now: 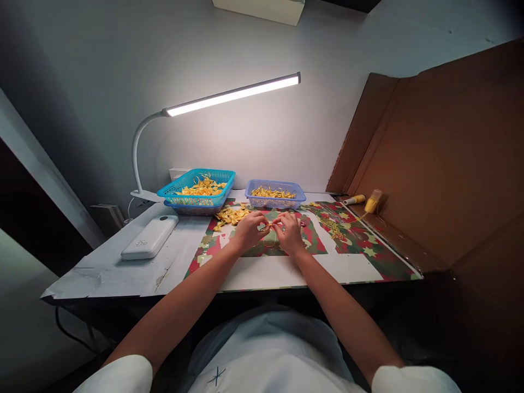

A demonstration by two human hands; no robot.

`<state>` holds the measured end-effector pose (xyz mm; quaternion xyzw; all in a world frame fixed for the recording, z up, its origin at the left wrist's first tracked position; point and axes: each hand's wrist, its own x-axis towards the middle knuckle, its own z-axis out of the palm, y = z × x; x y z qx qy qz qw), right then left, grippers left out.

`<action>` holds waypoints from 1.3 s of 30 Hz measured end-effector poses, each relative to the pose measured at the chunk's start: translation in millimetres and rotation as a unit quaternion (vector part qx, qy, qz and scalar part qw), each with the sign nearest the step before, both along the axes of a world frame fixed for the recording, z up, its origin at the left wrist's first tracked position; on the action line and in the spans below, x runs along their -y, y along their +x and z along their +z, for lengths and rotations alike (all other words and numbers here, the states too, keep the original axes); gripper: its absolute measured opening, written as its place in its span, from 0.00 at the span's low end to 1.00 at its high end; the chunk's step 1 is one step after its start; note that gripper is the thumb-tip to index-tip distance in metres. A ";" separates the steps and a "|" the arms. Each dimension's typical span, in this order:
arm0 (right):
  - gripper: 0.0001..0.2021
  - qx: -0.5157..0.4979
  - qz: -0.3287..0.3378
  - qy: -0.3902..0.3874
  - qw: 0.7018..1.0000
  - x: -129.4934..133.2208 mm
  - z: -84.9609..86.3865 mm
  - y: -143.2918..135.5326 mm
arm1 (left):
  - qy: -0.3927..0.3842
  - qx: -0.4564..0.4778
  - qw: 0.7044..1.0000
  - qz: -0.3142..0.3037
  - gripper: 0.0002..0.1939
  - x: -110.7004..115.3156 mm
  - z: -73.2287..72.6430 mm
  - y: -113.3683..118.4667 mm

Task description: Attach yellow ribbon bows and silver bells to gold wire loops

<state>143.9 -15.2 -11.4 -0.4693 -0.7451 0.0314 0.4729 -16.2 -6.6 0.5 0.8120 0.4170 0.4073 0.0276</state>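
My left hand and my right hand meet over the patterned mat, fingertips pinched close together. Between them is a thin yellow cord, whose loop hangs below the fingers; the small piece at the fingertips is too tiny to make out. Just behind my left hand lies a loose pile of yellow bows. A small dark pink item rests right beside my right hand. To the right, a tangle of yellow cords lies on the mat.
A turquoise basket of yellow pieces is stacked on another at the back left. A purple basket stands behind my hands. At left are a white power bank and a lamp. A yellow thread spool stands near cardboard.
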 end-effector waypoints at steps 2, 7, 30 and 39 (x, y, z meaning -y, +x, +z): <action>0.06 -0.001 -0.002 0.001 1.000 -0.3 -0.4 0.1 | -0.001 -0.004 1.000 0.007 0.02 0.1 0.1 0.4; 0.06 -0.008 0.000 0.002 1.000 -1.2 -1.0 0.3 | 0.003 -0.017 1.000 0.017 0.02 -0.6 -0.7 0.9; 0.05 -0.093 0.051 0.009 0.994 -3.9 1.1 5.3 | 0.042 -0.041 0.998 0.027 0.04 -4.9 -3.0 -5.1; 0.05 -0.133 0.097 -0.012 0.986 -6.3 -1.4 1.6 | 0.028 -0.032 0.999 0.019 0.05 -3.1 -4.3 -3.7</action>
